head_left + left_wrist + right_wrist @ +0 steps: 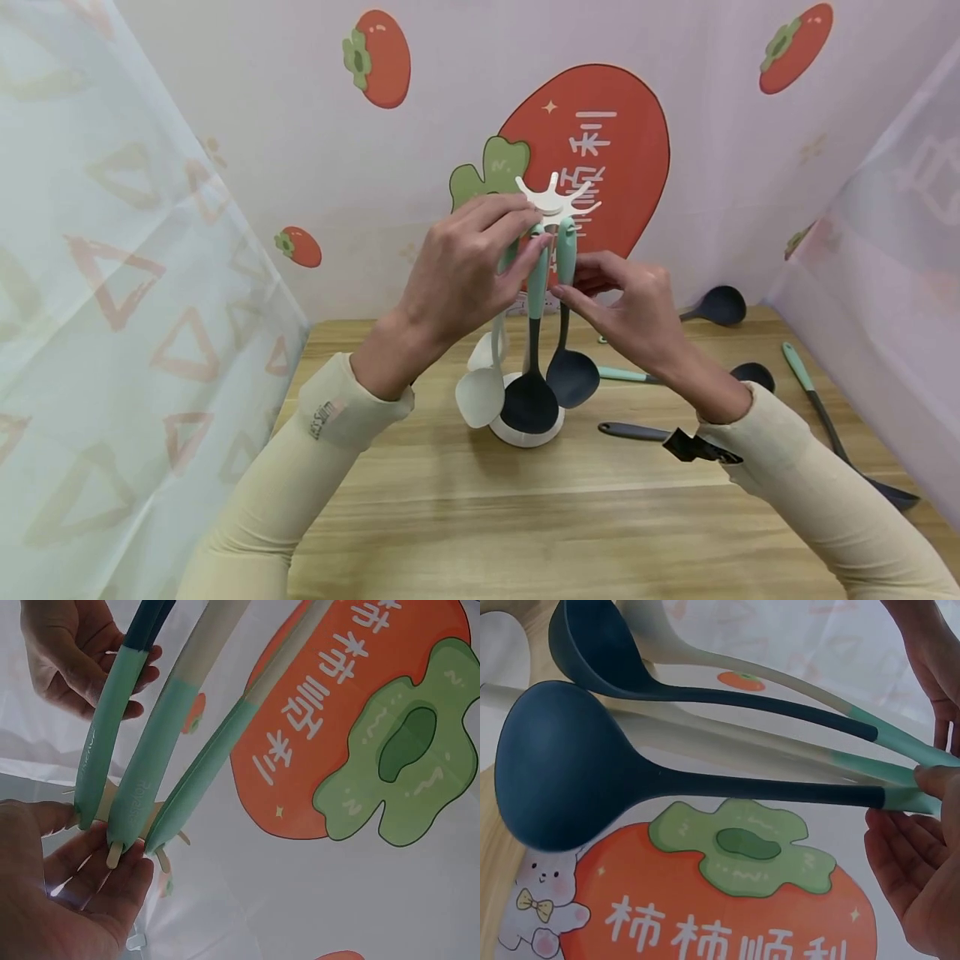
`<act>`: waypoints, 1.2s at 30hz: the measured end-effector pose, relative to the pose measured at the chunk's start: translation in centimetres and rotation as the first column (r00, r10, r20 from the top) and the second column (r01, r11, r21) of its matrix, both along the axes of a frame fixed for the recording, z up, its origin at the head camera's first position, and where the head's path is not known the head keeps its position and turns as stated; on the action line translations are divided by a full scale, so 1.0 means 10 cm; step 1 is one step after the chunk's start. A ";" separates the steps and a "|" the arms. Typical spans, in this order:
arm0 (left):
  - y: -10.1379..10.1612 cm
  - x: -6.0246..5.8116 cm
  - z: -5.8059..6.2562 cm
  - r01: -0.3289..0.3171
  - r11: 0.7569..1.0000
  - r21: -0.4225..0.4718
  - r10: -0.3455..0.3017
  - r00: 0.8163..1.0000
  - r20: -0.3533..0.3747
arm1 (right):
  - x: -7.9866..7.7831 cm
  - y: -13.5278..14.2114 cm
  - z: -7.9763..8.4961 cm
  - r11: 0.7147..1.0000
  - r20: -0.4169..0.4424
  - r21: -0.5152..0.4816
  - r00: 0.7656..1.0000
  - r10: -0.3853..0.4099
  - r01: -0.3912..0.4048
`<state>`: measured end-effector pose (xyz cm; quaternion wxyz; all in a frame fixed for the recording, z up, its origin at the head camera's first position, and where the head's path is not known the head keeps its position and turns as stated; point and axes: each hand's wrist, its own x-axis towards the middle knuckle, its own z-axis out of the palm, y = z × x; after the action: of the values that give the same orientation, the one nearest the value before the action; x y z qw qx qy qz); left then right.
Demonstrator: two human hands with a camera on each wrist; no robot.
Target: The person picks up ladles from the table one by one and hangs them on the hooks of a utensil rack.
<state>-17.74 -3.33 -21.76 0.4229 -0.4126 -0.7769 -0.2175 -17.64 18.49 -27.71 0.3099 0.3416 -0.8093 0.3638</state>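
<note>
A white utensil rack [551,202] with hooked arms and a round base stands on the table. My left hand [468,262] grips its top, the thumb against the green handle of the middle dark ladle [530,404] and the fingers by the hooks. With thumb and fingers, my right hand [630,304] pinches a second dark ladle [562,765] low on its green handle. That handle's upper end is at a rack hook. Two pale utensils with green handles hang at the left side, a white spoon [480,397] in front of the other.
To the right lie a dark ladle [722,306], a utensil with a green handle [626,375], a dark handle [633,431] partly behind my sleeve, and a long ladle [825,417] near the side. Printed cloth walls [225,275] enclose the wooden table [465,533].
</note>
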 end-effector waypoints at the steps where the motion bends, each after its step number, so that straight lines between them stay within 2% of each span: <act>1: 0.00 0.01 0.00 -0.004 1.000 0.002 0.004 1.000 -0.002 | 0.00 0.01 0.00 1.000 0.003 0.005 1.000 0.003 -0.003; 6: 0.00 0.05 0.03 -0.027 1.000 -0.001 0.027 1.000 -0.001 | 0.00 0.10 -0.03 0.999 0.011 0.042 1.000 -0.015 0.014; 17: 0.06 0.10 0.08 -0.078 0.996 -0.050 0.080 0.996 0.039 | -0.01 0.41 -0.17 0.978 0.083 0.176 0.989 -0.124 0.108; 23: 0.10 0.10 0.07 -0.109 0.992 -0.071 0.111 0.993 0.029 | -0.03 0.58 -0.25 0.947 0.126 0.279 0.971 -0.203 0.162; 28: 0.10 0.10 0.06 -0.135 0.986 -0.094 0.138 0.990 0.026 | -0.07 0.69 -0.32 0.915 0.187 0.359 0.947 -0.262 0.182; 36: 0.08 0.08 0.06 -0.123 0.985 -0.125 0.125 0.992 0.008 | -0.12 0.90 -0.41 0.868 0.212 0.438 0.911 -0.353 0.235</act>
<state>-16.91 -2.50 -21.17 0.4028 -0.3870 -0.8166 -0.1454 -18.89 27.51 -31.84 0.1652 0.2133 -0.9454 0.1828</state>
